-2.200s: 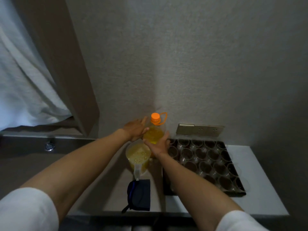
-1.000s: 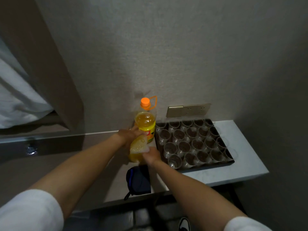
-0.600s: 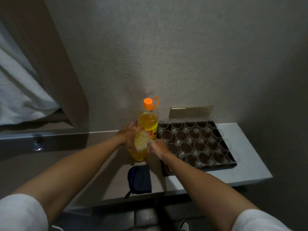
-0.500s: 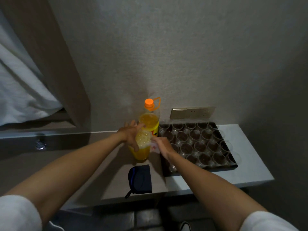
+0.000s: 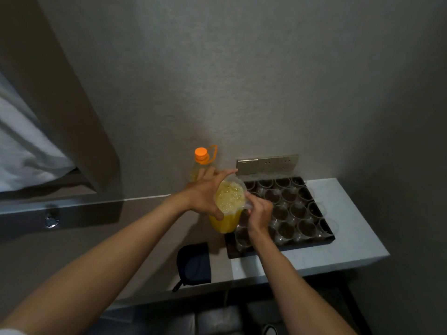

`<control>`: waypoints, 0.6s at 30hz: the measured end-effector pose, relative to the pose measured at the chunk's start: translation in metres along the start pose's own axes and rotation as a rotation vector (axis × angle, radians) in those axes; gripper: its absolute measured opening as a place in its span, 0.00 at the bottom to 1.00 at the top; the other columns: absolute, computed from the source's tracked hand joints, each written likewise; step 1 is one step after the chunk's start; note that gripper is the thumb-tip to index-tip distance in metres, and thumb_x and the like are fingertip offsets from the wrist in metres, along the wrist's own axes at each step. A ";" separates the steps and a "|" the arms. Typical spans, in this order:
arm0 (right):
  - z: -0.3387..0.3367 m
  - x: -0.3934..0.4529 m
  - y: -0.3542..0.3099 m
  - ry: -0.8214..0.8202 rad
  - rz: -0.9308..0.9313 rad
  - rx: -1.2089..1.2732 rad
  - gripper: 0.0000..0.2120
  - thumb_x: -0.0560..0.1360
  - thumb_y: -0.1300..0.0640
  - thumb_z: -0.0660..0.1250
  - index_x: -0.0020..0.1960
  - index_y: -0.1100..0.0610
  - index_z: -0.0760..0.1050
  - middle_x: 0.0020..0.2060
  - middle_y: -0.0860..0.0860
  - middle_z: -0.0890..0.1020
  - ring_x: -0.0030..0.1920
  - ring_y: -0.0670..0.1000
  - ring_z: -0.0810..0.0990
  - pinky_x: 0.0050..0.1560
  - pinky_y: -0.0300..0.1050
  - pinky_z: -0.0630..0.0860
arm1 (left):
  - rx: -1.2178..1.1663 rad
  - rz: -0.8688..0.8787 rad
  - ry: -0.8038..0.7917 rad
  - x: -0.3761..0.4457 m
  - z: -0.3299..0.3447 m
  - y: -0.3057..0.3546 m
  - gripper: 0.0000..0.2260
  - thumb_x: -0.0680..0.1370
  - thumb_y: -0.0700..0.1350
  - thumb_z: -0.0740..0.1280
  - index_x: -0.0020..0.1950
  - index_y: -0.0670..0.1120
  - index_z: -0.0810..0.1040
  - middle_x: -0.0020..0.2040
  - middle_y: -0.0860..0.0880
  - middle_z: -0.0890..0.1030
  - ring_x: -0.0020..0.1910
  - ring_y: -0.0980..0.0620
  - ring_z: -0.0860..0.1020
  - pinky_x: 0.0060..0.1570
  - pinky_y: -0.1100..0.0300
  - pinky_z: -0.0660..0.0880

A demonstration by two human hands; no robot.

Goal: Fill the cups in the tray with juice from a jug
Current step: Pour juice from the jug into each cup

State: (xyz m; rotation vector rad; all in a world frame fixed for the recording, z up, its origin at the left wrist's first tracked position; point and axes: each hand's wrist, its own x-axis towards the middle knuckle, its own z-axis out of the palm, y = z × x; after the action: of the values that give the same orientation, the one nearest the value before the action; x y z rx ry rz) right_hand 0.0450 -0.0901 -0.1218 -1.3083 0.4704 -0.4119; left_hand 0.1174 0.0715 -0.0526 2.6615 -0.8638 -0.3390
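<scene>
A clear jug [image 5: 228,209] of foamy yellow juice is held off the table at the left edge of the dark tray [image 5: 280,250]. My left hand [image 5: 205,193] wraps its left side, fingers spread over the rim. My right hand [image 5: 260,211] grips the handle on its right side. The tray holds several clear plastic cups [image 5: 297,210]; the ones I can see look empty. My right forearm hides some of the near-left cups.
A juice bottle [image 5: 202,163] with an orange cap stands against the wall behind the jug. A dark blue pouch [image 5: 194,263] lies near the table's front edge. A metal socket plate [image 5: 266,163] is on the wall above the tray.
The jug has been lifted off the table and carried right toward the tray. My right hand has moved onto its handle, and my left hand stays on its side.
</scene>
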 end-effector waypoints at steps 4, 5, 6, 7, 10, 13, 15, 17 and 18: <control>-0.022 0.006 -0.009 0.079 -0.010 0.024 0.14 0.70 0.54 0.71 0.28 0.58 0.79 0.26 0.56 0.76 0.32 0.55 0.74 0.34 0.46 0.71 | -0.078 0.086 0.126 0.001 0.013 0.019 0.58 0.58 0.56 0.82 0.80 0.65 0.49 0.69 0.52 0.63 0.64 0.48 0.62 0.59 0.51 0.71; -0.028 0.008 -0.012 0.091 -0.010 0.028 0.13 0.70 0.54 0.71 0.28 0.57 0.79 0.27 0.56 0.77 0.32 0.55 0.76 0.33 0.46 0.72 | -0.112 0.100 0.161 0.002 0.017 0.021 0.58 0.58 0.57 0.82 0.80 0.66 0.49 0.69 0.52 0.63 0.64 0.48 0.63 0.60 0.51 0.71; -0.034 0.010 -0.014 0.099 -0.013 0.030 0.13 0.72 0.56 0.71 0.29 0.57 0.79 0.27 0.56 0.77 0.32 0.55 0.77 0.33 0.45 0.72 | -0.148 0.110 0.189 0.003 0.021 0.023 0.59 0.58 0.58 0.82 0.80 0.65 0.49 0.71 0.52 0.63 0.65 0.48 0.64 0.61 0.51 0.71; -0.039 0.012 -0.015 0.105 -0.018 0.036 0.14 0.74 0.58 0.71 0.30 0.58 0.80 0.28 0.55 0.78 0.32 0.54 0.78 0.33 0.45 0.73 | -0.179 0.112 0.210 0.005 0.026 0.023 0.59 0.59 0.59 0.83 0.80 0.64 0.49 0.72 0.52 0.63 0.66 0.47 0.64 0.63 0.49 0.70; -0.053 0.018 -0.017 0.129 -0.017 0.046 0.13 0.75 0.58 0.71 0.32 0.59 0.81 0.28 0.54 0.81 0.34 0.53 0.81 0.35 0.45 0.76 | -0.268 0.042 0.215 0.011 0.044 0.021 0.61 0.60 0.62 0.83 0.82 0.61 0.45 0.76 0.51 0.60 0.72 0.45 0.61 0.70 0.45 0.65; -0.065 0.024 -0.020 0.162 -0.004 0.073 0.14 0.77 0.61 0.70 0.32 0.59 0.80 0.29 0.54 0.81 0.37 0.54 0.83 0.38 0.45 0.78 | -0.346 -0.035 0.171 0.013 0.067 0.021 0.61 0.62 0.58 0.84 0.81 0.59 0.43 0.78 0.49 0.57 0.77 0.49 0.56 0.73 0.48 0.56; -0.072 0.028 -0.024 0.174 -0.005 0.056 0.16 0.78 0.64 0.69 0.32 0.57 0.80 0.29 0.53 0.82 0.38 0.55 0.83 0.39 0.46 0.79 | -0.385 -0.066 0.172 0.014 0.086 0.020 0.58 0.63 0.56 0.83 0.80 0.57 0.45 0.78 0.48 0.57 0.75 0.53 0.55 0.73 0.52 0.55; -0.078 0.031 -0.030 0.180 -0.011 0.070 0.17 0.79 0.65 0.69 0.32 0.57 0.80 0.29 0.51 0.83 0.37 0.52 0.84 0.37 0.42 0.79 | -0.419 -0.111 0.167 0.014 0.111 0.017 0.55 0.62 0.60 0.81 0.80 0.54 0.50 0.76 0.48 0.60 0.75 0.51 0.57 0.76 0.49 0.60; -0.080 0.033 -0.034 0.181 -0.013 0.081 0.17 0.79 0.66 0.68 0.32 0.57 0.80 0.28 0.50 0.83 0.36 0.49 0.84 0.35 0.39 0.79 | -0.420 -0.153 0.144 0.014 0.124 0.014 0.53 0.61 0.63 0.78 0.78 0.53 0.53 0.74 0.49 0.62 0.74 0.49 0.60 0.75 0.45 0.64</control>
State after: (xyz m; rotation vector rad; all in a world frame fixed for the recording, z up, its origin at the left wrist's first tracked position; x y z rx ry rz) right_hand 0.0275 -0.1801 -0.1070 -1.2013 0.5906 -0.5584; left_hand 0.0816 0.0239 -0.1630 2.3279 -0.4828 -0.3197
